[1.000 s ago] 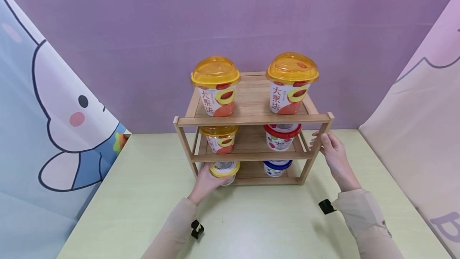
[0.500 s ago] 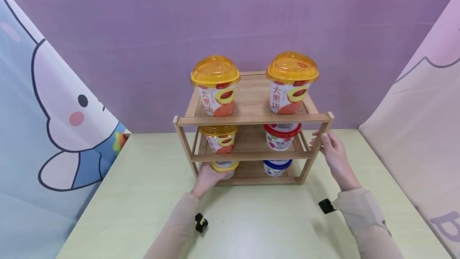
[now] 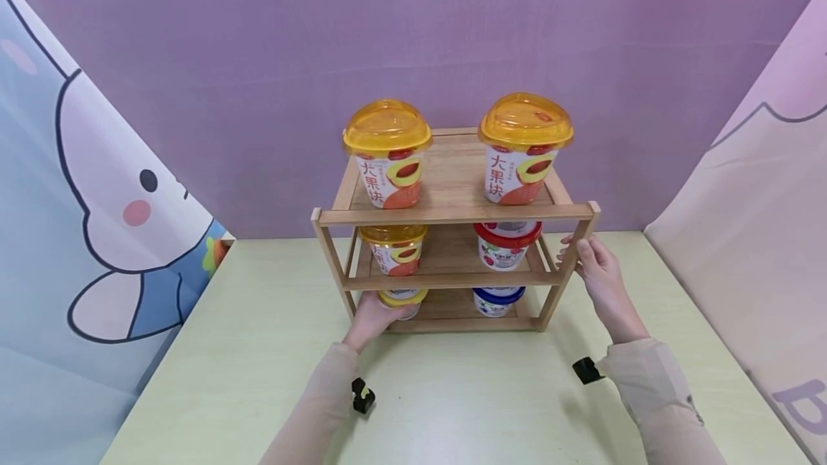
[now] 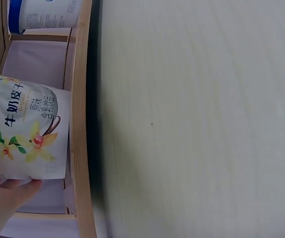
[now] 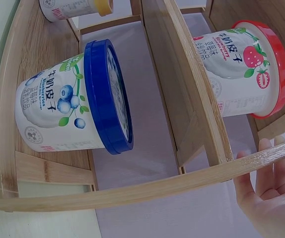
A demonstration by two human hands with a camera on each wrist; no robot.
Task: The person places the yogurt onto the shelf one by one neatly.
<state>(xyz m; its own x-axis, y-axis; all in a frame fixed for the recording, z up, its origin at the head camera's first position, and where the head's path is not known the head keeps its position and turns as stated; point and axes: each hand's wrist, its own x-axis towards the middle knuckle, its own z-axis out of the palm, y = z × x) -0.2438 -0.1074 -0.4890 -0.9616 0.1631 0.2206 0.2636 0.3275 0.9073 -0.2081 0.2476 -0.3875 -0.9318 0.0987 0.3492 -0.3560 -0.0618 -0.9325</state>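
Note:
My left hand [image 3: 377, 316] grips a white tub with a yellow lid [image 3: 403, 297] at the left of the bottom shelf. In the left wrist view that tub [image 4: 28, 129] shows yellow flowers, and its base is close behind the front rail. My right hand [image 3: 604, 275] holds the right front upright of a three-tier wooden rack [image 3: 452, 217], its thumb in front and fingers behind. On the bottom shelf's right side sits a blue-lidded blueberry tub [image 5: 58, 106]. Above it, on the middle shelf, is a red-lidded strawberry tub [image 5: 247, 69].
Two orange-lidded fruit cups, one left [image 3: 388, 156] and one right [image 3: 525, 149], stand on the top shelf. A third orange-lidded cup [image 3: 395, 253] is on the middle shelf's left. The rack stands on a pale table [image 3: 452, 393] before a purple cloth backdrop [image 3: 413, 34].
My left hand has moved the yellow-lidded tub deeper into the bottom shelf, so the middle shelf's front rail now hides part of its lid. My right hand stays on the upright.

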